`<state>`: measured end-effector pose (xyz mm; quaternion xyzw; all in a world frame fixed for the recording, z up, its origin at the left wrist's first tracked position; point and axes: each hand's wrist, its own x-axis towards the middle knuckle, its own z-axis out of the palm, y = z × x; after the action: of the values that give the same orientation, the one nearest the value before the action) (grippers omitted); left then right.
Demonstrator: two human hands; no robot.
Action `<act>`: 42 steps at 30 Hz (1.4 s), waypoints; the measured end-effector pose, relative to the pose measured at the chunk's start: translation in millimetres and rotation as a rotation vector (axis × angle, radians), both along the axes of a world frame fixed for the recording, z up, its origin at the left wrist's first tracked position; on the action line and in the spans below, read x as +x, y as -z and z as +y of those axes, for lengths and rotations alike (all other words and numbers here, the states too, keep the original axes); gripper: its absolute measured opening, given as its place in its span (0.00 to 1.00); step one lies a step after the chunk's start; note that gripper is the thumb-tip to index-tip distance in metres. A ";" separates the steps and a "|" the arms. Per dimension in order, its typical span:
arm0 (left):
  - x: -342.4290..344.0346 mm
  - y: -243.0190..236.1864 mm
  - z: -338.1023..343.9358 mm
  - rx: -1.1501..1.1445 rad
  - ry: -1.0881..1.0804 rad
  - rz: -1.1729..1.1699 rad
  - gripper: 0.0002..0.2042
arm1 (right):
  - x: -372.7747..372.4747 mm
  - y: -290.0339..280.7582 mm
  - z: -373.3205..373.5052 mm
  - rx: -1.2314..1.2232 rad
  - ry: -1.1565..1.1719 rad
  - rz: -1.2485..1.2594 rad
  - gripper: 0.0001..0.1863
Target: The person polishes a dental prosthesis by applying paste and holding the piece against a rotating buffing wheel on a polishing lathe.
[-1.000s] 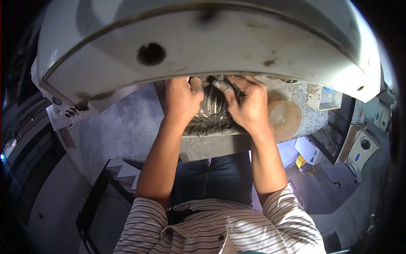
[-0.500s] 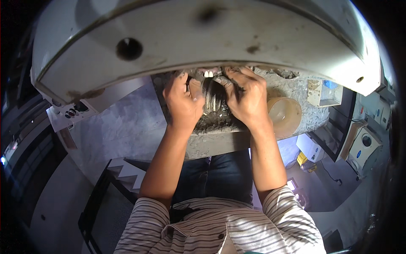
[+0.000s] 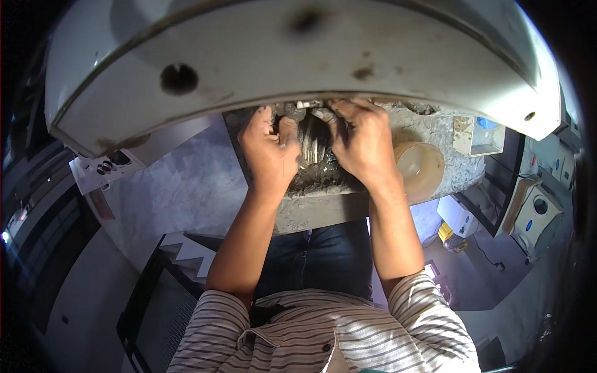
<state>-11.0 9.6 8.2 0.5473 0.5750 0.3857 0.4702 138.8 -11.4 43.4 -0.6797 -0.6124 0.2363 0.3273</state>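
My left hand [image 3: 271, 150] and my right hand [image 3: 361, 142] have curled fingers gripping a small mud-coated denture [image 3: 302, 105] with white teeth, just under the lower edge of a white machine hood [image 3: 373, 56]. The hood cuts off the view of some fingertips and of what lies behind the denture. Between my hands and below the denture is a dark, wet hollow with pale ridges and wet grey sludge [image 3: 320, 171]. Grey muck coats my thumbs and fingers.
The grey-caked bench [image 3: 323, 208] carries a translucent tan bowl [image 3: 420, 168] right of my right hand and a dirty white box [image 3: 476, 143] with something blue behind. A control panel [image 3: 109, 168] stands at the left, white machines [image 3: 532, 217] at the far right.
My left hand has tilted and moved slightly right and down from a second ago. The white teeth showed upright half a second ago and now appear flatter and higher, partly behind fingers.
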 end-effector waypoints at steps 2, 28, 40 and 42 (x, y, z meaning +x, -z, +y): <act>5.6 4.9 1.5 0.013 0.008 -0.017 0.03 | 4.6 -1.6 -0.9 -0.040 0.049 -0.001 0.16; -4.1 11.9 14.3 0.226 0.179 0.204 0.03 | -1.9 8.4 -8.9 -0.062 0.067 0.038 0.15; -15.9 6.7 21.6 0.254 0.309 0.288 0.03 | -9.4 -2.2 -9.4 -0.031 0.036 -0.011 0.12; -15.7 7.3 21.6 0.214 0.258 0.253 0.04 | -9.5 -1.6 -10.3 -0.035 0.059 0.045 0.12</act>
<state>-26.8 31.2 0.9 0.7071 0.5105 0.3094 0.3792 129.4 -21.7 44.9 -0.6976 -0.5804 0.2522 0.3359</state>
